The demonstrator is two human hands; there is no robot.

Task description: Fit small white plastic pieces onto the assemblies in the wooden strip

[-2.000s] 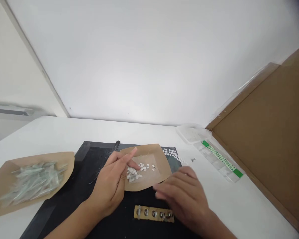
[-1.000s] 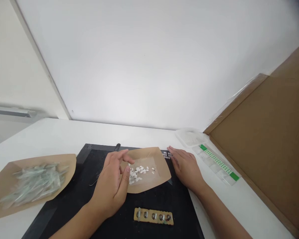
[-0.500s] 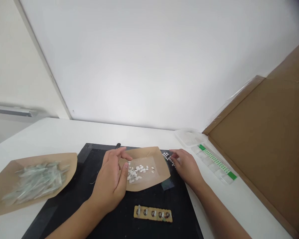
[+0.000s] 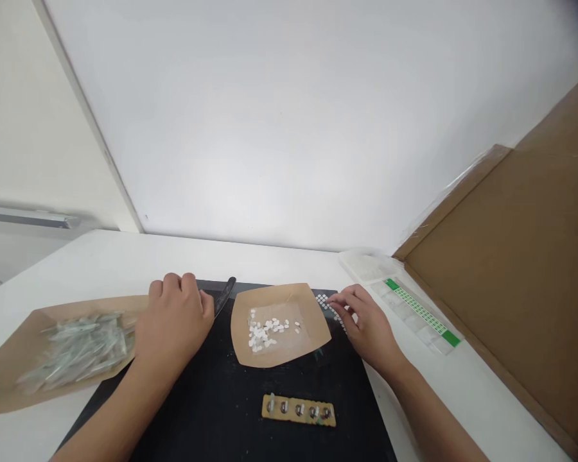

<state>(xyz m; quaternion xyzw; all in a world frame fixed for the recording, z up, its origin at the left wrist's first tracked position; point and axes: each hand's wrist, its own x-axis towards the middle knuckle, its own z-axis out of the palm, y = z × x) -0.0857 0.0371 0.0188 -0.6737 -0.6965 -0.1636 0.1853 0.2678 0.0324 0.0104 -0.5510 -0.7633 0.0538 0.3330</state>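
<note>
My left hand (image 4: 176,317) is closed in a loose fist over the left part of the black mat (image 4: 197,410), between two paper trays; what it holds, if anything, is hidden. Near its thumb lies a dark tweezer-like tool (image 4: 225,296). My right hand (image 4: 368,324) pinches thumb and fingertips together at the white dots (image 4: 322,299) on the mat's right edge; anything held is too small to name. Between the hands, a brown paper tray (image 4: 282,356) holds small white pieces (image 4: 260,335). In front lies a yellow strip (image 4: 298,409) with several round metallic parts.
A larger paper tray (image 4: 38,317) with clear greenish strips stands at the left. On the right are a green-and-white strip on clear packaging (image 4: 421,312), a translucent white container (image 4: 366,266) and a large cardboard box (image 4: 510,256). A white wall rises behind the table.
My left hand has moved left, away from the middle paper tray, and its fingers have curled in. The dark tool shows more fully. My right hand has stayed by the white dots.
</note>
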